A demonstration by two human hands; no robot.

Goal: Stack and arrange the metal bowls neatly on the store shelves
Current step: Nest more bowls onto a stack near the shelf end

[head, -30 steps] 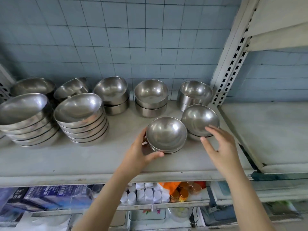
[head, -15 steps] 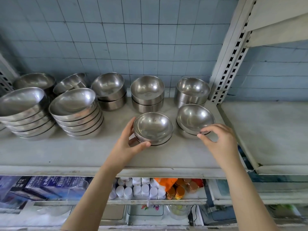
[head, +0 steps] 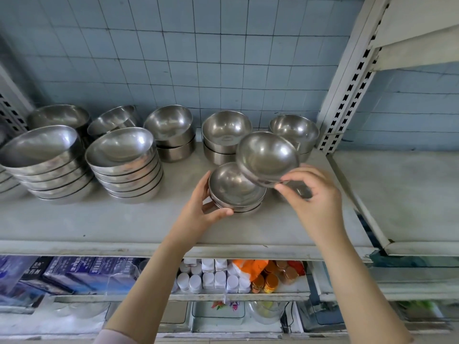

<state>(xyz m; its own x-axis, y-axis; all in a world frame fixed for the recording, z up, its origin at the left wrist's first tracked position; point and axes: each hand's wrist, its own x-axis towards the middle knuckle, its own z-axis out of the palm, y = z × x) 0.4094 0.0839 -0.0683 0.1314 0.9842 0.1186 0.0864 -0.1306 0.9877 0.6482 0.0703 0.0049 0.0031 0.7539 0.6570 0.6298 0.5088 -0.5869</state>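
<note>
Right hand (head: 314,199) pinches the near rim of a small steel bowl (head: 267,157), lifted and tilted above the white shelf (head: 99,227), its far-left edge overlapping the short stack of small bowls (head: 236,189) that sits just left of the hand. Whatever rests on the shelf under the raised bowl, by the right fingers, is blurred and mostly covered, so I cannot tell its shape. Left hand (head: 201,212) cups the stack's near-left side, thumb along the front rim and fingers curled behind, half open around it.
</note>
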